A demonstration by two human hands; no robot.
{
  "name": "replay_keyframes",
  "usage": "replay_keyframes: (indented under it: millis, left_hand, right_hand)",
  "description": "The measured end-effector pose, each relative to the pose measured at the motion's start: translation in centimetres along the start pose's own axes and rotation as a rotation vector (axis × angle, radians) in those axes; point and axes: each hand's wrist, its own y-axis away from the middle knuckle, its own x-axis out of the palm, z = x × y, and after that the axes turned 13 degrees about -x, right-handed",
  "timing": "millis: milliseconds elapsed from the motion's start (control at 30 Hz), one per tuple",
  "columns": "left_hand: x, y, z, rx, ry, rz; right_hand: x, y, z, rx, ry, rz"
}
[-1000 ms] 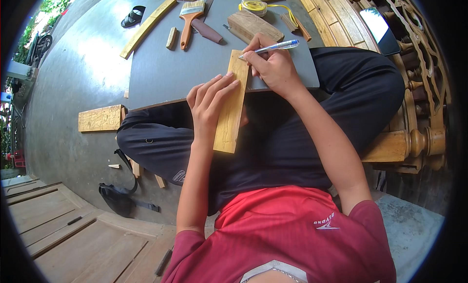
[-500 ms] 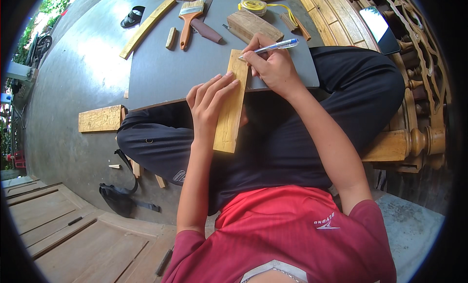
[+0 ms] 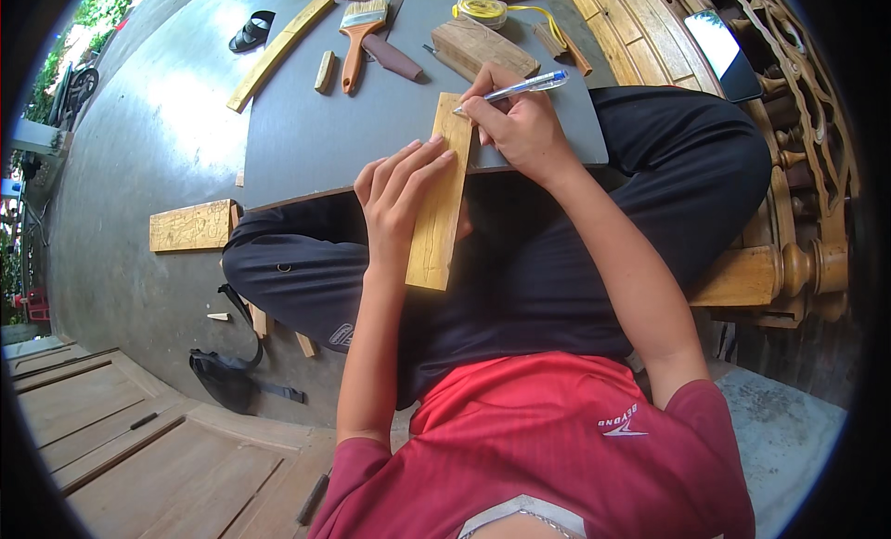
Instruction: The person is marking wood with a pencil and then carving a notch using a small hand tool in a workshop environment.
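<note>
Head cam: left hand (image 3: 401, 191) lies flat, pinning the long pale wooden strip (image 3: 440, 198) steady while right hand (image 3: 520, 121) pinches a blue ballpoint pen (image 3: 512, 90), tip probably touching its far end.

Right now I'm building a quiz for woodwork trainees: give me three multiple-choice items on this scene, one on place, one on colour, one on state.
1. Where does the paintbrush lie?
A. on the dark board
B. on the person's lap
C. on the wooden floor

2. What colour is the tape measure?
A. red
B. yellow
C. black

3. What is the left hand doing?
A. hanging free
B. gripping the pen
C. pressing flat on the wooden strip

Answers:
1 A, it rests on the dark board past the hands.
2 B, its case is yellow.
3 C, its fingers lie spread on the wooden strip while the right hand holds the pen.
</note>
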Motion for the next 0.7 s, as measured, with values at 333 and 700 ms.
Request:
replay_keyframes:
  millis: [333, 700]
  left_hand:
    - [-0.04, -0.04, -0.05, 0.003, -0.011, -0.005]
    - [-0.05, -0.03, -0.06, -0.003, 0.000, -0.002]
  right_hand:
    - [-0.04, 0.04, 0.09, -0.003, 0.014, 0.025]
    - [-0.16, 0.09, 0.10, -0.023, 0.010, 0.046]
